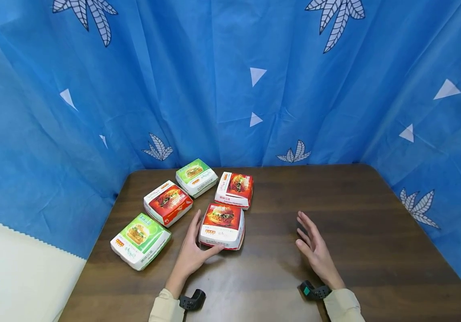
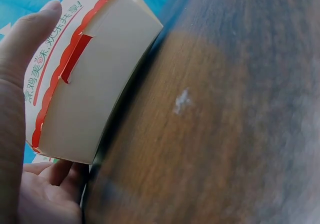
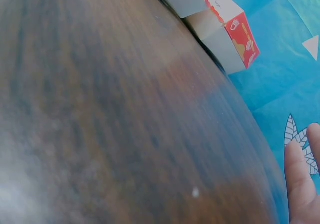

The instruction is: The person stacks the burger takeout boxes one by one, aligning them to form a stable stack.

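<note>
A red and white burger box point(image 1: 221, 226) lies at the middle of the brown table, with my left hand point(image 1: 192, 255) around its left side. The thumb reaches along its near face and the fingers run along the far left. Seen from the left wrist, the thumb lies over the printed side of the box point(image 2: 85, 78), and the other fingers are partly hidden behind its lower end. My right hand point(image 1: 315, 250) is raised to the right, away from the boxes, its fingers extended and holding nothing; some of its fingers point(image 3: 299, 179) show in the right wrist view.
Behind the held box stands another red burger box point(image 1: 234, 190). To the left are a red box point(image 1: 168, 203), a green box point(image 1: 196, 178) at the back and a green box point(image 1: 141, 241) nearer me. A blue curtain point(image 1: 230, 89) hangs behind the table point(image 1: 359, 214).
</note>
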Action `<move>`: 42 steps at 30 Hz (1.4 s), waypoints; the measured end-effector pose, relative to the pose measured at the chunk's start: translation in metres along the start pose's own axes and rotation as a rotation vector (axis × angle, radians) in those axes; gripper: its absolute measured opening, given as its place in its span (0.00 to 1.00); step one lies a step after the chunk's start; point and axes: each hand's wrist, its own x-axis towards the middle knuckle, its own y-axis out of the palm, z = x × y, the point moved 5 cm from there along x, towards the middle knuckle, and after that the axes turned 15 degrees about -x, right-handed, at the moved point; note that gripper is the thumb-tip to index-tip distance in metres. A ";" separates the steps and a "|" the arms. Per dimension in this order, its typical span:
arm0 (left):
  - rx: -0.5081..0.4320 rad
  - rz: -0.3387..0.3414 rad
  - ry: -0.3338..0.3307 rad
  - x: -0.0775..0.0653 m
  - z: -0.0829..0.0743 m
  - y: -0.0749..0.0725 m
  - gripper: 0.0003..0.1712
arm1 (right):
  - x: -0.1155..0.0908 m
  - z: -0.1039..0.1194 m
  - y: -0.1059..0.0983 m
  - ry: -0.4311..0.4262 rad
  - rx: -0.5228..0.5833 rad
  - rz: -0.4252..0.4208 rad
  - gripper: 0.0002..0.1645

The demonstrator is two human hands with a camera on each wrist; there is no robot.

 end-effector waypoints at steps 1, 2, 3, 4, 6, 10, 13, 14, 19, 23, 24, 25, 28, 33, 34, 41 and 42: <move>0.000 0.003 0.005 0.001 0.000 0.000 0.71 | 0.001 -0.001 -0.001 0.002 -0.005 -0.002 0.46; 0.001 0.005 0.013 0.001 -0.001 0.001 0.71 | 0.001 -0.001 -0.002 0.009 -0.007 -0.004 0.46; 0.002 0.007 0.019 0.002 -0.001 0.001 0.71 | 0.001 -0.002 -0.002 0.014 -0.013 -0.005 0.46; 0.003 0.008 0.025 0.002 -0.001 0.001 0.70 | 0.001 -0.003 -0.002 0.017 -0.017 -0.004 0.46; 0.018 0.012 0.044 0.002 -0.002 0.002 0.68 | 0.000 -0.004 -0.003 0.013 -0.024 0.001 0.46; 0.065 0.012 0.062 0.002 -0.002 0.001 0.62 | 0.000 -0.004 -0.002 -0.013 -0.032 0.025 0.46; 0.075 0.007 0.059 0.002 -0.002 0.000 0.59 | 0.001 -0.003 -0.001 -0.037 -0.035 0.036 0.46; 0.070 0.008 0.058 0.002 -0.002 0.000 0.58 | 0.002 -0.003 -0.001 -0.045 -0.035 0.036 0.46; 0.054 0.009 0.050 0.002 -0.003 -0.001 0.58 | 0.004 -0.004 0.000 -0.078 -0.048 0.018 0.46; 0.050 0.010 0.036 0.001 -0.002 0.000 0.57 | 0.003 -0.004 0.000 -0.092 -0.049 0.011 0.45; 0.047 0.009 0.032 0.001 -0.002 0.000 0.57 | 0.003 -0.004 0.000 -0.094 -0.045 0.011 0.45; 0.044 0.008 0.030 0.001 -0.002 0.000 0.56 | 0.003 -0.004 0.000 -0.100 -0.045 0.010 0.45; 0.048 0.004 0.031 0.000 -0.001 0.001 0.55 | 0.002 -0.004 0.000 -0.108 -0.046 0.008 0.45; 0.042 0.005 0.042 0.000 -0.001 0.000 0.55 | 0.002 -0.005 0.001 -0.103 -0.053 0.007 0.45; 0.040 0.006 0.046 0.000 -0.001 0.000 0.54 | 0.002 -0.005 0.001 -0.103 -0.055 0.006 0.45; 0.025 0.012 0.048 0.001 -0.001 0.001 0.54 | 0.002 -0.003 0.001 -0.088 -0.057 0.014 0.45; 0.026 0.012 0.049 0.001 -0.001 0.001 0.53 | 0.002 -0.003 0.001 -0.083 -0.055 0.014 0.45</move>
